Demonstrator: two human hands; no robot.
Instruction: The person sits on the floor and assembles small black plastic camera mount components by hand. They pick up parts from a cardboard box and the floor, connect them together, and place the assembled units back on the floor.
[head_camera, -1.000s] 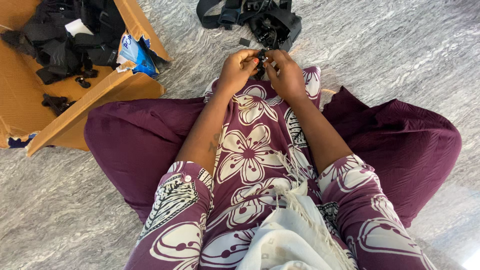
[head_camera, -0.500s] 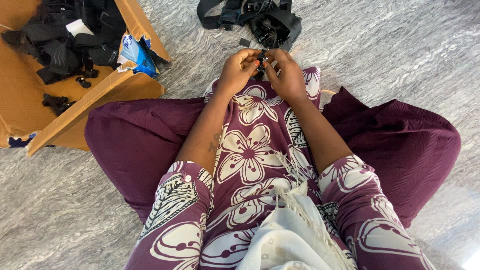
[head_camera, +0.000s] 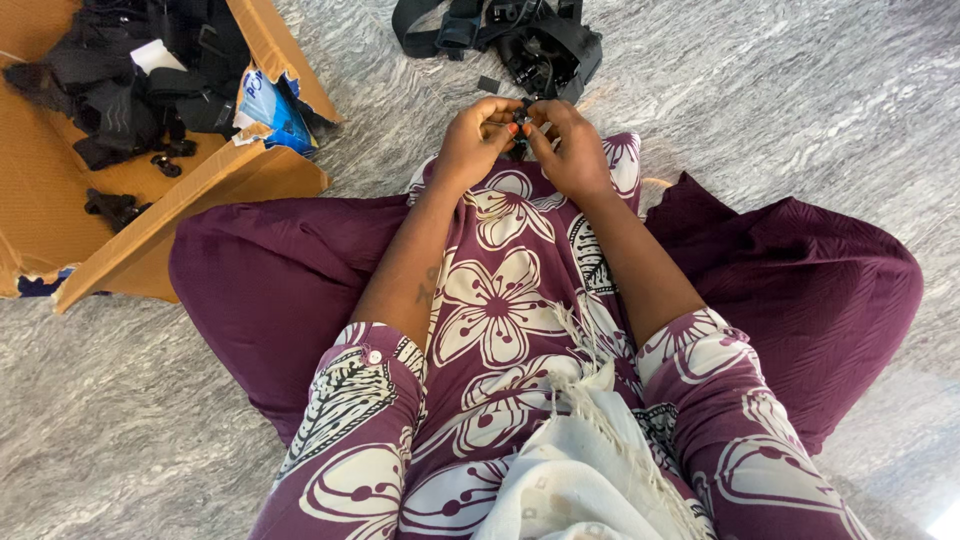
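We see both arms stretched forward over the lap, forearms nearly parallel, wrists bent so the hands meet at the far edge of the flowered purple dress (head_camera: 495, 300). The left hand (head_camera: 478, 140) curls inward, its fingers bent and closed against a small black part (head_camera: 524, 112); the right hand (head_camera: 568, 148) mirrors it, thumb and forefinger pinched on the same piece from the other side. Most of that piece is hidden between the fingertips (we cannot tell its exact shape). It sits just above the knees, close to a heap of black straps (head_camera: 520, 40) on the grey marbled floor (head_camera: 800, 110). Well to the left, an open cardboard box (head_camera: 190, 200) holds more black straps and clips.
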